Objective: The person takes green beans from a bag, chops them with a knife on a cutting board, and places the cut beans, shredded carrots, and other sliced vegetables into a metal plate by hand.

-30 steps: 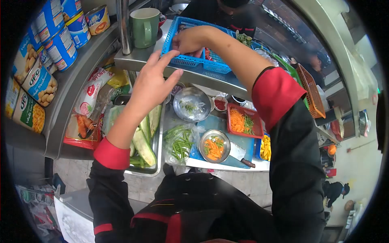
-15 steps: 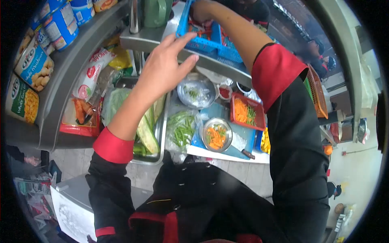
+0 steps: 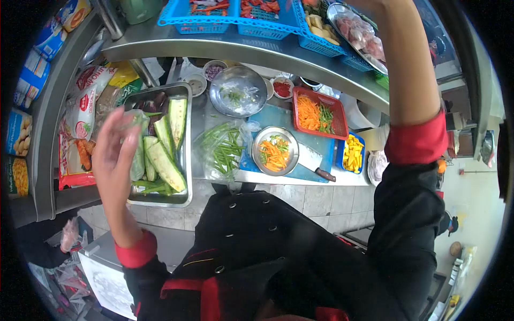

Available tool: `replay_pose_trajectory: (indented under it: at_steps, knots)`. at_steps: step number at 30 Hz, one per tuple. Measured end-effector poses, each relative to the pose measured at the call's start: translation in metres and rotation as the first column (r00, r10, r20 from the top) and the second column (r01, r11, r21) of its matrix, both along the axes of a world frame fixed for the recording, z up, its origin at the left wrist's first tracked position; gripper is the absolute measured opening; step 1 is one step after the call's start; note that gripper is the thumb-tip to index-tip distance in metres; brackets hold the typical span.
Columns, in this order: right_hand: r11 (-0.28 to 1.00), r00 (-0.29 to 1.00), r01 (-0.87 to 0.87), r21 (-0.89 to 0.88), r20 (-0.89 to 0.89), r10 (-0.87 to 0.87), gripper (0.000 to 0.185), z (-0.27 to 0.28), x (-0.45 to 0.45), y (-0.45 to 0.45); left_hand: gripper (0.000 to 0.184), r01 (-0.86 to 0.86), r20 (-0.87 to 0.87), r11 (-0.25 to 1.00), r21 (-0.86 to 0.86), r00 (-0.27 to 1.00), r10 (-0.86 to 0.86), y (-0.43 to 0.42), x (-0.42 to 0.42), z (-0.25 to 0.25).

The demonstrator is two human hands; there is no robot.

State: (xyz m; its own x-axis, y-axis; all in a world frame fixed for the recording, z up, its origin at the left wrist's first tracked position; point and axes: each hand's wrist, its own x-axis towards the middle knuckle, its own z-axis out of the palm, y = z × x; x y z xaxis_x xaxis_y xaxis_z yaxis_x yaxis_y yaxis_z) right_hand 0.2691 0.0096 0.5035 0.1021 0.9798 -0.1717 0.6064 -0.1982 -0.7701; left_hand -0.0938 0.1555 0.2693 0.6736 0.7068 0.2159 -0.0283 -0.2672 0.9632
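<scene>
My left hand (image 3: 115,152), fingers apart and holding nothing, hovers at the left edge of a metal tray (image 3: 188,155). In that tray are halved courgette-like vegetables (image 3: 164,166) and a clear plastic bag (image 3: 137,150). My right hand (image 3: 381,4) reaches up past the metal shelf, its fingers cut off by the top edge. Nearest to it is a metal plate (image 3: 381,65) of bagged pale pink meat (image 3: 360,36). Blue baskets (image 3: 203,27) with red pieces stand farther left on the shelf.
A blue cutting board (image 3: 316,147) carries a cleaver (image 3: 313,163), a bowl of cut carrot (image 3: 276,152) and a red basket (image 3: 337,120). Beside it are bagged green beans (image 3: 227,150), a steel bowl (image 3: 238,91) and yellow pieces (image 3: 353,154). The steel shelf edge (image 3: 225,51) overhangs the counter.
My left hand has dropped from the blue basket to beside the tray. My right hand has left the basket and moved right, near the meat plate. The view has shifted.
</scene>
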Motion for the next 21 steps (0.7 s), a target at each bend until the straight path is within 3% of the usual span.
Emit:
replay_pose_trajectory:
  at_steps: [1, 3, 4, 5, 6, 8, 10, 11, 12, 13, 15, 16, 21]
  knots:
    - [0.987, 0.989, -0.123, -0.1, -0.099, 0.113, 0.021, 0.001, -0.007, -0.023, 0.049, -0.022, -0.037, 0.999, -0.026, 0.999, 0.021, -0.001, -0.019, -0.017]
    - [0.997, 0.994, -0.035, 0.066, 0.108, 0.028, 0.015, -0.068, -0.02, -0.069, 0.042, -0.183, -0.142, 0.982, -0.048, 0.974, 0.175, -0.018, -0.049, -0.029]
    - [0.98, 0.982, 0.052, -0.194, -0.17, -0.085, 0.011, -0.087, -0.028, -0.085, 0.035, -0.29, -0.121, 0.951, -0.111, 0.953, 0.276, -0.028, -0.059, -0.04]
    - [0.957, 0.983, 0.02, -0.291, -0.167, -0.071, 0.009, -0.116, -0.03, -0.097, 0.029, -0.392, -0.104, 0.903, -0.175, 0.92, 0.379, -0.038, -0.069, -0.056]
    - [0.977, 0.973, -0.032, -0.211, -0.229, -0.017, 0.006, -0.172, -0.024, -0.114, 0.022, -0.453, -0.104, 0.869, -0.202, 0.892, 0.44, -0.043, -0.086, -0.077]
    - [0.938, 0.976, 0.051, -0.343, -0.181, -0.119, 0.005, -0.252, -0.027, -0.136, 0.022, -0.567, -0.078, 0.799, -0.202, 0.822, 0.564, -0.063, -0.1, -0.104]
    - [0.907, 0.989, 0.119, -0.405, -0.037, -0.146, 0.008, -0.338, -0.023, -0.155, 0.029, -0.701, -0.176, 0.644, -0.306, 0.707, 0.685, -0.085, -0.112, -0.126]
    - [0.911, 0.99, 0.107, -0.398, -0.045, -0.136, 0.008, -0.39, -0.019, -0.164, 0.031, -0.738, -0.197, 0.574, -0.355, 0.659, 0.726, -0.088, -0.123, -0.145]
    - [0.953, 0.983, 0.115, -0.282, 0.168, -0.069, 0.01, -0.442, -0.015, -0.173, 0.034, -0.782, -0.255, 0.499, -0.374, 0.604, 0.755, -0.093, -0.128, -0.157]
    - [0.983, 0.925, 0.095, -0.16, 0.378, -0.028, 0.013, -0.468, -0.013, -0.177, 0.038, -0.742, -0.303, 0.501, -0.445, 0.651, 0.696, -0.099, -0.135, -0.164]
    - [0.982, 0.936, 0.058, -0.182, 0.351, 0.01, 0.013, -0.476, -0.01, -0.181, 0.053, -0.774, -0.422, 0.408, -0.483, 0.615, 0.666, -0.113, -0.12, -0.16]
    - [0.977, 0.943, 0.032, -0.212, 0.331, 0.041, 0.014, -0.478, -0.008, -0.183, 0.075, -0.734, -0.431, 0.444, -0.514, 0.668, 0.607, -0.114, -0.118, -0.167]
    - [0.973, 0.894, 0.204, -0.107, 0.426, -0.14, 0.016, -0.444, 0.006, -0.178, 0.08, -0.537, -0.288, 0.457, -0.709, 0.812, 0.507, -0.128, -0.079, -0.16]
